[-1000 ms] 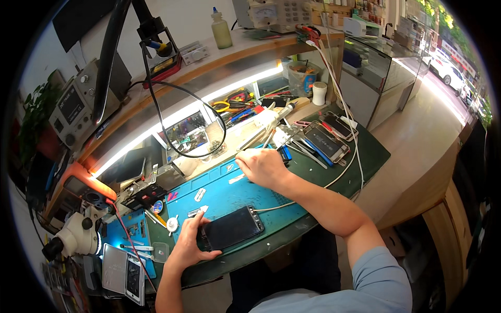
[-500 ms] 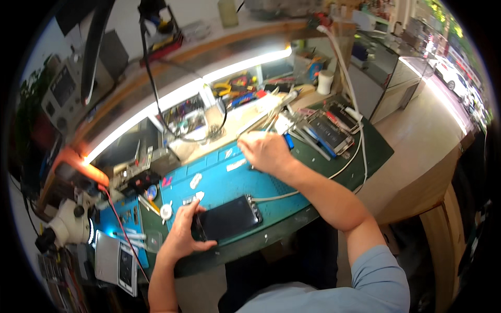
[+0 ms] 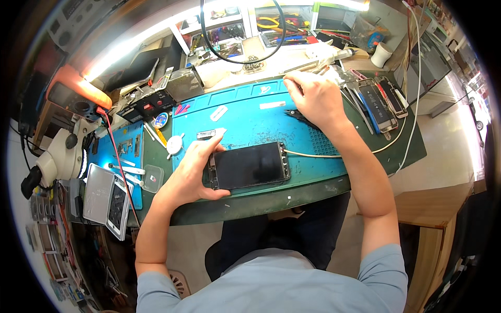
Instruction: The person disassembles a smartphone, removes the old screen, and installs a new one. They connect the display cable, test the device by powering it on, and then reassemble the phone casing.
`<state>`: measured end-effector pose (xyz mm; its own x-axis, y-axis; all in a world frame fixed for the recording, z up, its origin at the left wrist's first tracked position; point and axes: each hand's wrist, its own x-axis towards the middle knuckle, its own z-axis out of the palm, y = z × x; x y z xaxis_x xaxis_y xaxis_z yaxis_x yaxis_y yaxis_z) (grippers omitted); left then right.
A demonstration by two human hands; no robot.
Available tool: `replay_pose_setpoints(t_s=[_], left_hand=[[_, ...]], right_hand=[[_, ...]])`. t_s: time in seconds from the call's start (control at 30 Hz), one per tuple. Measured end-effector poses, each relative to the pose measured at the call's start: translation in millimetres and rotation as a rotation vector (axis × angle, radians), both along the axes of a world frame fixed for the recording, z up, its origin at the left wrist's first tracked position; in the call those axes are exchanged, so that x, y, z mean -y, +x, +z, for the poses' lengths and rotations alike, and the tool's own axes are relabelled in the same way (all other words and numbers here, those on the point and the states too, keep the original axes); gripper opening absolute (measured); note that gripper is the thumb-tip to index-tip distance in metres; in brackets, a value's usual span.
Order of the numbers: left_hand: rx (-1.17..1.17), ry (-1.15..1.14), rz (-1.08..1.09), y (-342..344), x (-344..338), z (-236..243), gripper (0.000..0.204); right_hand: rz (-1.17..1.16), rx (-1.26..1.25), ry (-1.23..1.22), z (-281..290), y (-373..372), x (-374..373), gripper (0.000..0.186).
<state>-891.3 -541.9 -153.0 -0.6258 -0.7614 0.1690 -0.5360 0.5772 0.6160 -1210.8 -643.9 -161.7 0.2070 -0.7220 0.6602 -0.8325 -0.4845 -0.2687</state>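
Observation:
On the blue work mat [image 3: 242, 125] lies a dark phone screen assembly [image 3: 248, 166], glass up, with small bare parts along its right end. My left hand [image 3: 194, 169] grips its left end, thumb along the near edge and fingers at the far edge. A thin white cable [image 3: 313, 155] runs to the assembly's right end. Over the mat's far right part is my right hand [image 3: 319, 101], its fingers curled into a pinch; whatever they hold is hidden. Just below that hand, a black pointed tool [image 3: 298, 116] like pliers lies partly covered.
Opened phones [image 3: 377, 107] lie at the right beside thin tools. Near the left hand are a small white round container [image 3: 175, 145] and a clear box [image 3: 153, 179]. An orange multimeter [image 3: 78, 96] and a white microscope [image 3: 58, 148] stand left. A black cable loop [image 3: 242, 58] hangs above.
The whole view has shifted and turned. My right hand has moved slightly right over the mat, and more of the black tool shows. My left hand keeps its grip on the phone screen assembly.

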Motion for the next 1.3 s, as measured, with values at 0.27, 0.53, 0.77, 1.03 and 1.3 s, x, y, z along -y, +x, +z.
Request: replay_pose_setpoints(t_s=[0.27, 0.53, 0.77, 1.03, 1.3], left_hand=[[-0.006, -0.007, -0.002, 0.0, 0.6, -1.6, 0.121], [-0.015, 0.008, 0.004, 1.2, 0.6, -3.1, 0.121], [-0.011, 0.013, 0.009, 0.4, -0.1, -2.7, 0.122], [-0.013, 0.011, 0.007, 1.0, 0.5, -4.4, 0.123], [-0.011, 0.009, 0.005, 1.5, 0.6, -4.2, 0.123]], right_hand=[[-0.020, -0.012, -0.011, -2.8, -5.1, 5.2, 0.018], [-0.116, -0.098, 0.111, -3.5, -19.0, 12.0, 0.023], [-0.128, -0.107, 0.127, -3.6, -18.0, 11.1, 0.025], [-0.133, -0.110, 0.135, -3.7, -18.2, 12.1, 0.026], [-0.127, -0.119, 0.147, -3.9, -17.0, 11.4, 0.027]])
